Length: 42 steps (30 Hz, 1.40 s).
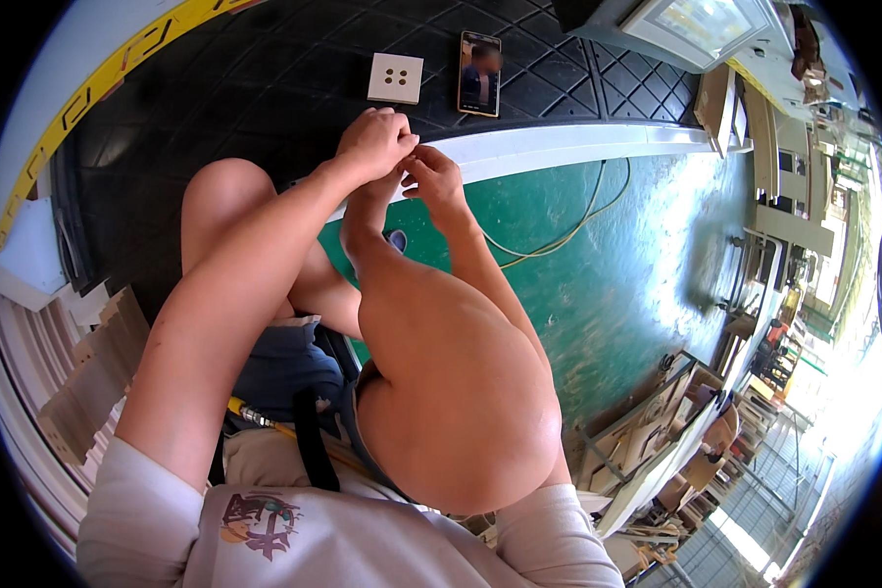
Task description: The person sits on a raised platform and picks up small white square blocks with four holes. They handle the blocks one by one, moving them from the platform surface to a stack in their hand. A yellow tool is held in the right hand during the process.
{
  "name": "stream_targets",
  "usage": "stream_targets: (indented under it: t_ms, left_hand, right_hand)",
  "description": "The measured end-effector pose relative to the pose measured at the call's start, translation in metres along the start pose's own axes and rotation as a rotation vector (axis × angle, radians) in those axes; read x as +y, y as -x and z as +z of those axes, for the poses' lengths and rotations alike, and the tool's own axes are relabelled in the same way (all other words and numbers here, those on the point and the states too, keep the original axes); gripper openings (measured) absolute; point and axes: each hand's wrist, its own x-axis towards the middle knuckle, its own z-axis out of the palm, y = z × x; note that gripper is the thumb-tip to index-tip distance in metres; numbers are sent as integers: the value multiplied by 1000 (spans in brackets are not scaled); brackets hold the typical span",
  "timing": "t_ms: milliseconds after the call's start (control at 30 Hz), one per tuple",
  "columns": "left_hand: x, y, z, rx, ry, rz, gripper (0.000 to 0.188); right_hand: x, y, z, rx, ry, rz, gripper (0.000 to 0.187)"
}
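My left hand [370,144] is closed, fingers curled together over my bare foot, which is propped by the white edge [519,149] of a black padded surface [265,73]. Beside it my right hand [438,179] meets the left fingertips in a pinch at the toes. Whatever lies between the fingers is too small or hidden to tell. Just beyond my hands sits a pale square block [395,90] with several dark round holes. A phone [479,74] lies to its right, screen up and lit with a picture of a person.
A green floor [568,294] runs right of the edge, with thin hoses [559,242] across it. Yellow marked tape [118,64] borders the far left. Stacked boards [103,363] stand at left; a workbench [657,441] with wood pieces is at lower right.
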Motion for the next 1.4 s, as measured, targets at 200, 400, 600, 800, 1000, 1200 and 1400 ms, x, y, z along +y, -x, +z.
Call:
stream_targets:
  t_ms: [200, 400, 600, 800, 1000, 1200, 1400]
  left_hand:
    - [0, -2, -3, -43, -1, -21, 34]
    - [-2, -5, -2, -45, -9, -36, 36]
    - [-15, -13, -3, -114, 120, 41, 30]
    - [-21, -21, -6, -212, 159, -7, 30]
    - [-29, -22, -5, -234, 197, -11, 33]
    - [-31, -21, -4, -212, 224, 3, 33]
    - [-23, -20, -10, -294, 266, -45, 27]
  right_hand:
    - [7, 0, -5, 11, 77, -58, 33]
    - [13, 4, -2, 23, -77, -27, 28]
    - [18, -2, -7, -3, -120, -11, 24]
    - [20, -1, -8, 9, -146, 6, 24]
    - [18, 0, -7, 23, -127, 17, 26]
    - [16, 1, -8, 20, -122, 22, 27]
    - [17, 0, -9, 30, -102, 25, 28]
